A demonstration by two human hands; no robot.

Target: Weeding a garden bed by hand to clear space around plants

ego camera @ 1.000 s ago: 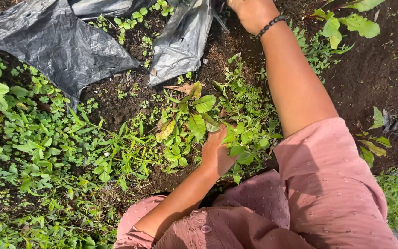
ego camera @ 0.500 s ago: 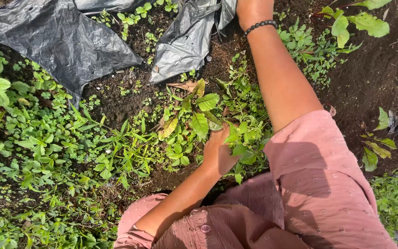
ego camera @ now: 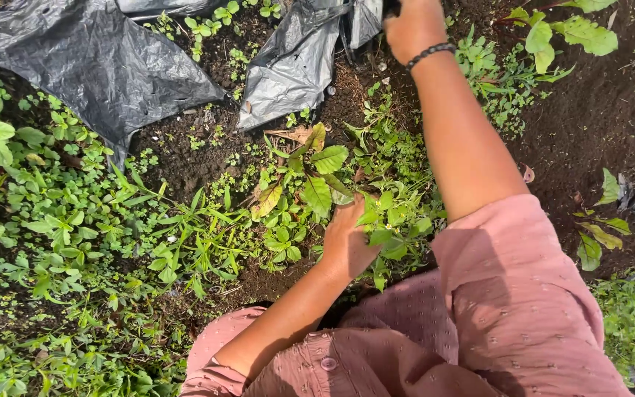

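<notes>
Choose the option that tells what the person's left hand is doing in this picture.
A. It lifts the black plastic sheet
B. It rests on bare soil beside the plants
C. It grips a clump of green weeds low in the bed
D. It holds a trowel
C: the left hand is closed among a clump of green weeds, fingers buried in the leaves, well apart from the black plastic sheet, with no tool in view.
</notes>
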